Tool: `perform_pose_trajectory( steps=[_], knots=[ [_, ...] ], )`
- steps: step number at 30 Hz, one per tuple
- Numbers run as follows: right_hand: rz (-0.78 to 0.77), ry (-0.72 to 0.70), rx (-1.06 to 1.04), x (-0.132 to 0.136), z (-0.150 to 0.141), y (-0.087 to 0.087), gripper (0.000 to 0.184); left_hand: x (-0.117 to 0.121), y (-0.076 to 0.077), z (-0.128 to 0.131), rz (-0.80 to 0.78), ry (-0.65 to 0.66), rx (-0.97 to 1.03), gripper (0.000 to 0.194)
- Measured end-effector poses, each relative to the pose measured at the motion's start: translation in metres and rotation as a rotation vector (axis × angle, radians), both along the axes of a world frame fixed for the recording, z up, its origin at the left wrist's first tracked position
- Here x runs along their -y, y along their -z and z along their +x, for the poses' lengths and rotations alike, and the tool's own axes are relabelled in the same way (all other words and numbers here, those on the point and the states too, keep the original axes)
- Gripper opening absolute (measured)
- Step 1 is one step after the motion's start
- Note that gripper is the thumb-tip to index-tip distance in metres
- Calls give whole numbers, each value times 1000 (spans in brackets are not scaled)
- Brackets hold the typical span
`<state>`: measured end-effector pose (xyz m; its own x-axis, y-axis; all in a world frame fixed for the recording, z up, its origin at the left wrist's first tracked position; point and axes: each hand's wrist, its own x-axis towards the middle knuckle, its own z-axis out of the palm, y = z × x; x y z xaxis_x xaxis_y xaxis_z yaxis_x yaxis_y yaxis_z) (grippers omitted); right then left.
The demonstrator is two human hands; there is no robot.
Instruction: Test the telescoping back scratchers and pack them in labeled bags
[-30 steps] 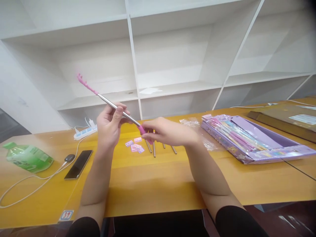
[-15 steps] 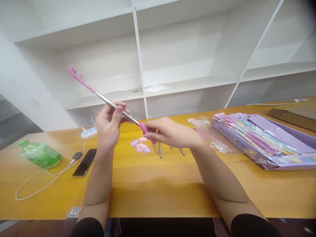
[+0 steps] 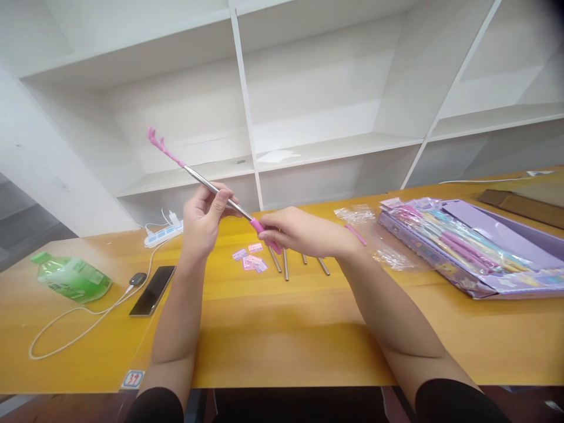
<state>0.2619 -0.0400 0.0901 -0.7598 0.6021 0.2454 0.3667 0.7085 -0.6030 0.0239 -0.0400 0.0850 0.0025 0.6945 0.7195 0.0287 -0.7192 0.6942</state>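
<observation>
A telescopic metal rod with a pink claw-shaped tip at its upper left end and a pink grip at its lower end is held up above the yellow table. My left hand pinches the metal shaft near its middle. My right hand is closed around the pink grip. Below my hands, several metal rods and small pink labels lie on the table.
A purple box of packaged items lies at the right, with clear plastic wrappers beside it. At the left are a green pouch, a black phone, a white cable and a power strip. White shelves stand behind.
The rod looks a little shorter, with its pink tip nearer my left hand. The view shifted slightly. Both hands keep their hold.
</observation>
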Motion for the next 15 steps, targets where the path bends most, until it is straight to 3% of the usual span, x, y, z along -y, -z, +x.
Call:
perform_pose_trajectory(
  steps=[5, 15],
  knots=[
    [21, 12, 46, -5, -3, 3, 33, -7, 2, -2, -41, 15, -47, 39],
    [24, 39, 0, -10, -9, 10, 27, -10, 6, -3, 33, -18, -53, 34]
  ],
)
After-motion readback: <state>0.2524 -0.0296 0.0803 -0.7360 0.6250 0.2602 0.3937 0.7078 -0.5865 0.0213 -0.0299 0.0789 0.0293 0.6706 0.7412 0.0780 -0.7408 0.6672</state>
